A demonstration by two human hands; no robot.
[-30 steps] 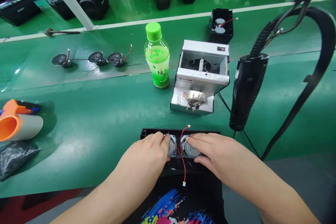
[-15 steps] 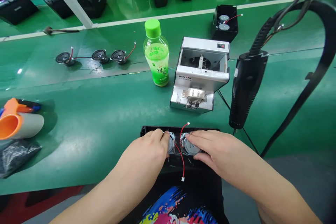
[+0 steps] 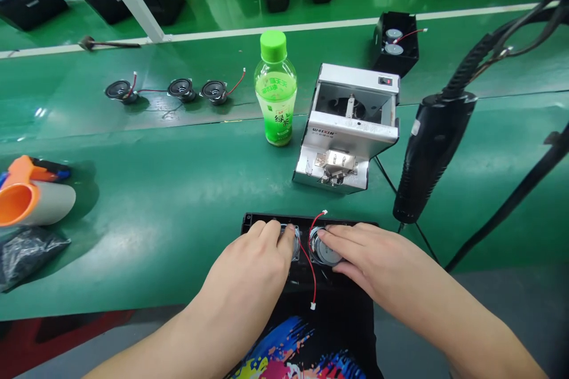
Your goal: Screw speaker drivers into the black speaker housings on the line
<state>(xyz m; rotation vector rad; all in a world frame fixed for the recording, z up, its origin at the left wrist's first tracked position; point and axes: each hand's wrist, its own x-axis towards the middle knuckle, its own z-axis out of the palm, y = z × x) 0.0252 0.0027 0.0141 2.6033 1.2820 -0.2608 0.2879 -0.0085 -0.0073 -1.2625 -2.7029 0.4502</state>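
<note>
A black speaker panel [image 3: 306,222] lies at the table's front edge, partly over my lap, with two round speaker drivers set in it, magnets up. My left hand [image 3: 260,257] has its fingers closed around the left driver [image 3: 296,244], hiding most of it. My right hand [image 3: 371,251] grips the right driver [image 3: 326,250], thumb at its near side and fingers on its far rim. Between the drivers runs a red wire [image 3: 313,275] with white plugs at its ends.
Behind the panel stands a silver screw feeder [image 3: 355,130], with a green tea bottle [image 3: 276,95] left of it. An electric screwdriver [image 3: 431,154] hangs at right. Several loose drivers [image 3: 181,90], a speaker box [image 3: 395,50] and a tape dispenser [image 3: 40,198] sit farther off.
The camera view has shifted slightly, so the table items sit farther right. Both hands stay on the drivers; my left hand's fingers have shifted a little over the left one.
</note>
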